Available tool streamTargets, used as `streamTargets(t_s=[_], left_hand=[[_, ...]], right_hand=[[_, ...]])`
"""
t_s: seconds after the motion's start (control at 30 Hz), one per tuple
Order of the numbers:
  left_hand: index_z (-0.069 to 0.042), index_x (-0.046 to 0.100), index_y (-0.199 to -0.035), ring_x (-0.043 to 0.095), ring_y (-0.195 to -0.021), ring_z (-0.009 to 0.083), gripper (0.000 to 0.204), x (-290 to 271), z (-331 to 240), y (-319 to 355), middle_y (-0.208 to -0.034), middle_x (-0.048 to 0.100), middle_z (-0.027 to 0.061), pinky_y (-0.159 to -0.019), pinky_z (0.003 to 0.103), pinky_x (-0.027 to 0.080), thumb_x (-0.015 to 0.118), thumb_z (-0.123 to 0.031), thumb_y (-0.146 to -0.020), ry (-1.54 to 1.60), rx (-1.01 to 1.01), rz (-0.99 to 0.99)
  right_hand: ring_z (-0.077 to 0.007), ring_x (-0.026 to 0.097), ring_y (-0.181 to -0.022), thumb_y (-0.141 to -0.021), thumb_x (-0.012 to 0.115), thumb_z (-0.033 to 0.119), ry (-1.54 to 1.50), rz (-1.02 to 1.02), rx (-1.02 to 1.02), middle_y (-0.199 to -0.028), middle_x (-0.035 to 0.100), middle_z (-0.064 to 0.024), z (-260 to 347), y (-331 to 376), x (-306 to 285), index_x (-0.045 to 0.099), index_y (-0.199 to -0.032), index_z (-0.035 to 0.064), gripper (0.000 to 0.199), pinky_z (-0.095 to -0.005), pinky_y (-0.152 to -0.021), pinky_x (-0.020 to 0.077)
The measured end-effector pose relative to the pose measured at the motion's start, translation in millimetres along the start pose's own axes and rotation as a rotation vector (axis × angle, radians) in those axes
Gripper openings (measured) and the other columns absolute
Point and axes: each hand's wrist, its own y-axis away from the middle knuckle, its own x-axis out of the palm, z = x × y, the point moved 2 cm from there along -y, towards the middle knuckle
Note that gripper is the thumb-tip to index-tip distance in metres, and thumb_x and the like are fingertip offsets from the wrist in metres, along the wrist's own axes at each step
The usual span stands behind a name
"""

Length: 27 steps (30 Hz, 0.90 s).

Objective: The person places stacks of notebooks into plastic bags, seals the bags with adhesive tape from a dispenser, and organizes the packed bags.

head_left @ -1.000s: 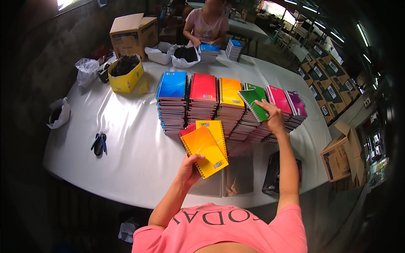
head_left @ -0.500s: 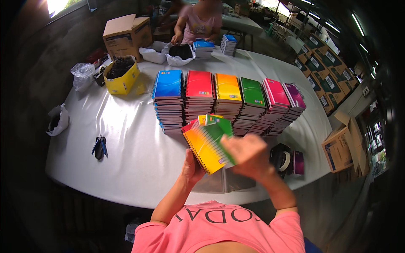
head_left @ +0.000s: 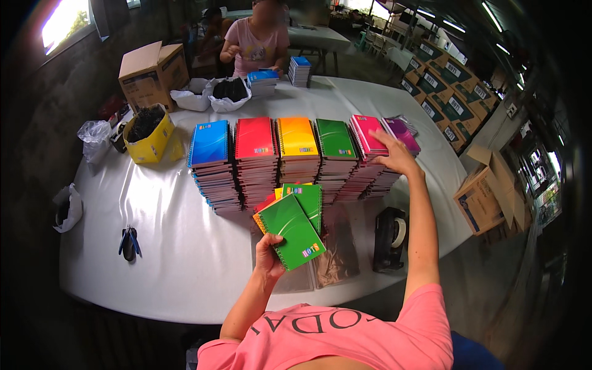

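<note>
Notebooks, a small fanned bundle of spiral ones (head_left: 293, 225) with green covers on top and bits of red and yellow peeking out behind, sit low in the middle of the shot, pinched at their bottom corner by the left hand (head_left: 269, 254), thumb on the front cover and fingers wrapped tight behind. Going left to right across the white table (head_left: 185, 246): a little white bag (head_left: 66, 208) hangs off the edge at about 9 o'clock, blue-handled pliers (head_left: 129, 242) lie just inside it, and a yellow box of dark stuff (head_left: 148, 132) sits up toward 10 o'clock with a cardboard carton (head_left: 152, 71) behind it. Then comes the row of stacks, blue (head_left: 211, 143), red (head_left: 255, 138), yellow (head_left: 297, 137), green (head_left: 335, 138) and pink (head_left: 369, 132), all side by side and touching. The right hand (head_left: 394, 155) is over at 2 o'clock from the bundle, lying flat on the pink stack with fingers spread, not gripping anything that I can see. A black tape dispenser (head_left: 390, 239) stands near the table edge under that arm. Another person in a pink shirt (head_left: 259, 43) works at 12 o'clock.
</note>
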Motion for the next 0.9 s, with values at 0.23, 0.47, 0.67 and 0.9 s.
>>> streamTargets(t_s=[0.23,0.47,0.67,0.9], left_hand=[[0.003,0.048,-0.12,0.06,-0.101,0.0307,0.051,-4.7,-1.8,3.2,-0.112,0.059,0.0169,-0.092,0.046,0.049,0.056,-0.009,-0.071,-0.021,0.048,-0.063],[0.003,0.048,-0.119,0.06,-0.1,0.0277,0.048,11.0,-1.9,9.8,-0.111,0.059,0.0144,-0.093,0.043,0.048,0.057,-0.008,-0.073,-0.084,0.043,-0.044],[0.002,0.049,-0.12,0.06,-0.101,0.0265,0.048,16.7,-4.0,14.3,-0.111,0.059,0.0139,-0.094,0.043,0.047,0.058,-0.008,-0.074,-0.141,0.029,-0.068],[0.002,0.049,-0.119,0.061,-0.099,0.0255,0.047,15.7,-0.4,14.0,-0.11,0.06,0.0132,-0.092,0.043,0.049,0.058,-0.006,-0.074,-0.159,-0.001,-0.087]], right_hand=[[-0.0284,0.056,-0.113,-0.077,0.069,0.012,-0.304,-0.071,-0.212,-0.112,0.063,-0.0128,-12.5,-11.3,6.8,0.061,-0.118,0.0146,0.042,-0.0335,-0.094,0.0466],[-0.0324,0.063,-0.075,-0.084,0.063,0.01,-0.035,-0.619,-0.268,-0.082,0.066,-0.0137,0.2,6.6,6.6,0.065,-0.101,0.0066,0.018,-0.0398,-0.065,0.0481],[-0.0284,0.061,-0.093,-0.075,0.066,0.003,0.023,-0.449,-0.303,-0.096,0.066,-0.0091,31.1,16.9,13.5,0.065,-0.1,0.0063,0.026,-0.0377,-0.08,0.046],[-0.0269,0.047,-0.114,-0.077,0.068,0.012,0.377,-0.183,-0.126,-0.14,0.039,-0.0038,45.5,24.8,21.7,0.041,-0.137,0.0262,0.067,-0.0573,-0.091,0.0388]])
